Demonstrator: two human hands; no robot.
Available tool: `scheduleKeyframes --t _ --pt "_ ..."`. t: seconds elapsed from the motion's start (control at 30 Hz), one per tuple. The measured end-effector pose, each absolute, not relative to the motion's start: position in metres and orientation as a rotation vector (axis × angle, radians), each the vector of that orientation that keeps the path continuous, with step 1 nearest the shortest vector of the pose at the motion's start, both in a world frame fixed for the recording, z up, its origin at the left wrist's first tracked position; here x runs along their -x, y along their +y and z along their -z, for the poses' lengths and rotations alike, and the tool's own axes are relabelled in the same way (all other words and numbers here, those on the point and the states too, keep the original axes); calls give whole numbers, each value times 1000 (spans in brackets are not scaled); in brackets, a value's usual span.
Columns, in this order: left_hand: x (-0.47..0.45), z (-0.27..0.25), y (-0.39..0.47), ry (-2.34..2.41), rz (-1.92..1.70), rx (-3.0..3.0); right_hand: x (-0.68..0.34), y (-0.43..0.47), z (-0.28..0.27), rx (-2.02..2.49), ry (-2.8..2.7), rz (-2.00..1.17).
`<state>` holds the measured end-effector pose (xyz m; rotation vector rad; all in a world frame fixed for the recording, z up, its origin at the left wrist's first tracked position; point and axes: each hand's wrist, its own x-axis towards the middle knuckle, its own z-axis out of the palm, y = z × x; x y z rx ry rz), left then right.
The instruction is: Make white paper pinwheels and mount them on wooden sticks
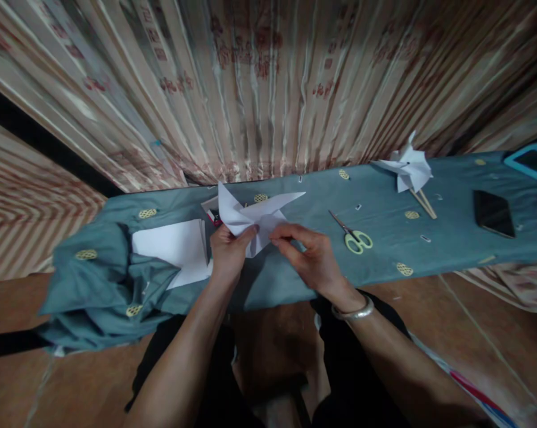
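My left hand (229, 249) grips a white paper pinwheel (238, 219), its thumb pressed near the centre and its blades pointing up and to the right. Thumb and index finger of my right hand (310, 255) are pinched together at the pinwheel's lower right edge; what lies between those fingertips is hidden. Beneath and behind the pinwheel, a small red-and-black item (214, 217) is partly covered. Scissors (352, 236) with light green handles lie to the right of my right hand. Left of my left hand rests a stack of white paper (174, 244).
A second paper pinwheel (413, 169) with wooden sticks (424, 204) lies at the right on the green cloth (304, 273). Farther right are a dark phone (493, 213) and a blue-framed device (531, 161). A pleated curtain (268, 107) hangs behind the narrow surface.
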<state>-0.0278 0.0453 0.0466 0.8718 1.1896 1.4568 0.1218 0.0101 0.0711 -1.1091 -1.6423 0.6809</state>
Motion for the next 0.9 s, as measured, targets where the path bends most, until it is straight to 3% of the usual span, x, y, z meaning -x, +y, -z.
scheduleKeyframes --t 0.23,0.57,0.9 --pt "28 -48 43 1166 -1469 -863 -117 9 -70 1085 -1813 -464" --pt "29 -48 38 1189 -1428 -859 -108 18 -64 1226 -1473 -866" --pt "29 -47 37 1179 -1434 -900 -112 25 -53 1140 -1406 -1006"
